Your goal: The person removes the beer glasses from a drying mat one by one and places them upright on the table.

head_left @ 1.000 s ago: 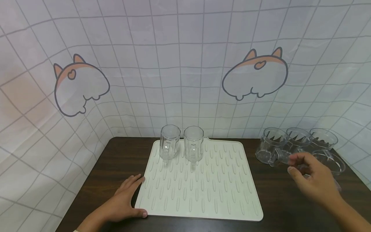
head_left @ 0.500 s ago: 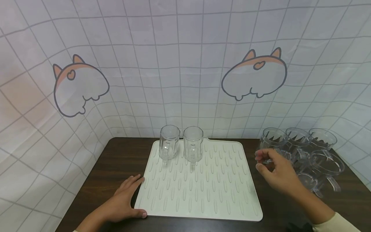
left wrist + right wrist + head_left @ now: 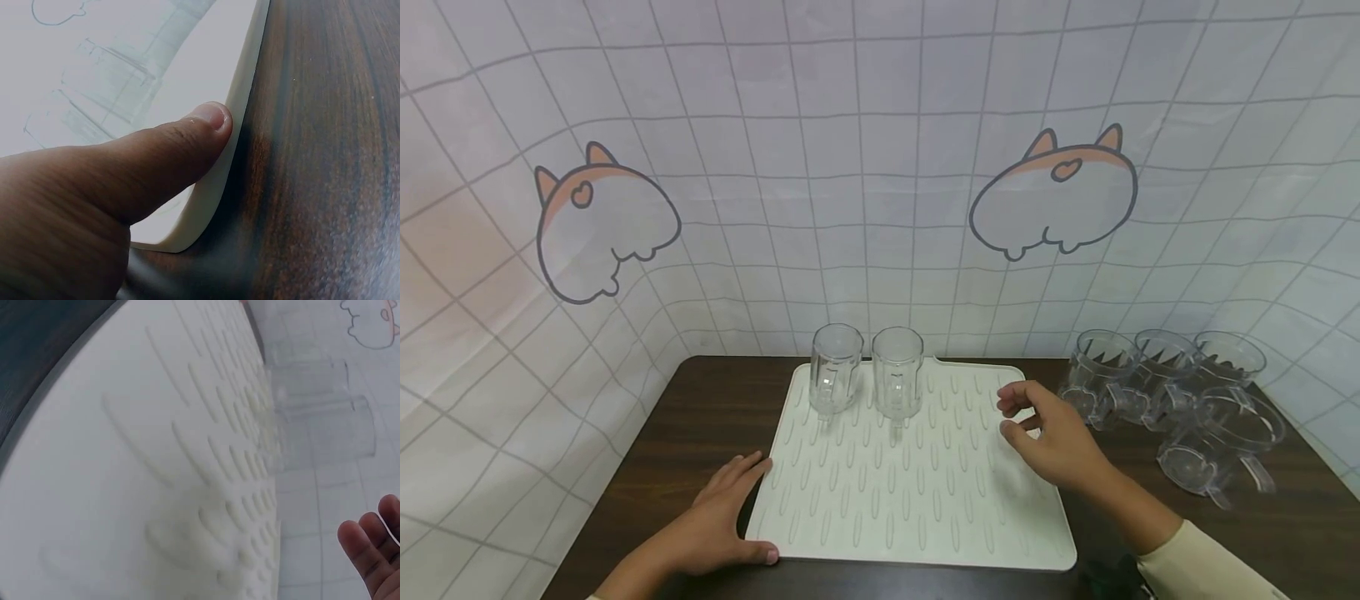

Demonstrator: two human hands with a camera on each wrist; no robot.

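On the white ridged drying mat (image 3: 910,500) stand two clear glass mugs at the back, a left mug (image 3: 836,367) and a right mug (image 3: 898,371). My left hand (image 3: 718,517) rests at the mat's front left corner, fingers spread along its left side. The left wrist view shows that thumb (image 3: 181,140) lying across the mat's edge. Over the mat's right side hovers my right hand (image 3: 1052,433), fingers loosely bent, with nothing visible between them. Its fingertips (image 3: 355,540) show at the lower right of the right wrist view, apart from the two mugs.
Several more clear mugs (image 3: 1161,379) are grouped on the dark wooden table (image 3: 655,450) at the right, handles toward the front. A white gridded cloth (image 3: 880,208) with cartoon figures hangs behind the table and along its sides.
My right hand has moved left, from beside the mug group on the right to above the mat. My left hand and the two mugs on the mat have stayed in place.
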